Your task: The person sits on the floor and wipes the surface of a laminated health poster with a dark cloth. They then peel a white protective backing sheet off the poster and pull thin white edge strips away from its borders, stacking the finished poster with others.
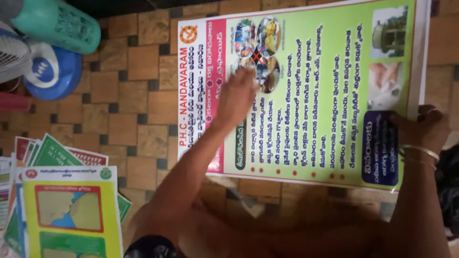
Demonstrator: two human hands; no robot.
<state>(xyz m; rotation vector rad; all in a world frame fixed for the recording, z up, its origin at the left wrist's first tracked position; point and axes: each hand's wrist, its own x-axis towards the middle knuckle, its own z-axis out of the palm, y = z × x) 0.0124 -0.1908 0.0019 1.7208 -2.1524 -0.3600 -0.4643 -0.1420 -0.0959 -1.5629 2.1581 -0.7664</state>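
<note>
The left hand (236,93) lies flat on the poster (311,95), fingers spread and a little blurred, pressing on the round pictures near the pink band at the poster's left side. It grips nothing. The right hand (423,129) pinches the poster's lower right edge, beside the dark blue panel, with the fingers curled over the sheet; 2 thin bangles (420,153) sit on that wrist.

The poster is large, light green with a white border, rows of dark script and red dots, and 2 small photographs near its right edge. It lies spread out on the floor (129,95), reaching from the middle of the view to the right edge.

The floor is paved in tan-orange square tiles with small dark squares at the corners. To the lower left, well apart from the poster, a fanned stack of smaller posters (67,210) rests on the floor, the top one yellow with red-framed and green panels. At the upper left stand a teal bottle (57,24) lying on its side and a blue round base (55,71) with a white fan grille (12,55) beside it.
</note>
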